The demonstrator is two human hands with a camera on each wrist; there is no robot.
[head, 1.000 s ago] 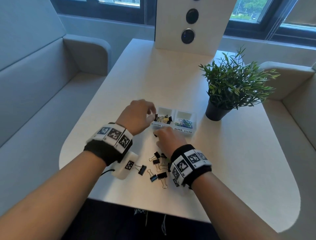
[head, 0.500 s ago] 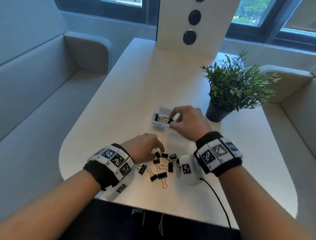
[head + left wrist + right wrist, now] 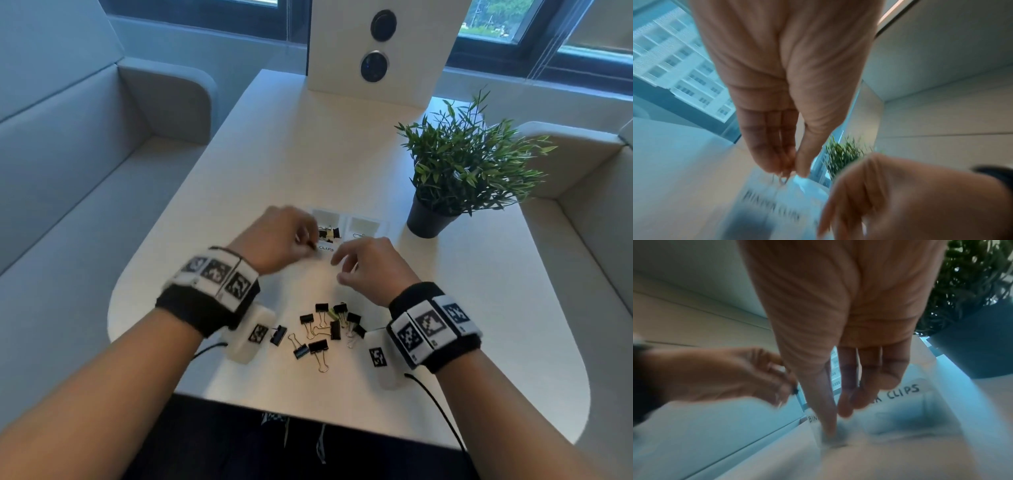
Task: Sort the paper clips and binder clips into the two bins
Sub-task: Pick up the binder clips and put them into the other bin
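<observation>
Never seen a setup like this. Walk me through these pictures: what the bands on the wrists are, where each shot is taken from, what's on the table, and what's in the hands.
No machine here: a person sorts clips with bare hands. The patterned bands hold a small camera under each wrist; a third camera sits on the head. The wide picture is the head view; the two blurry ones look along each palm.

On the white table lie loose binder clips, two small labelled bins and a potted plant.

The left hand pinches something small and dark, probably a binder clip, beside the bins. The right hand hovers with curled fingers; nothing shows in it.
</observation>
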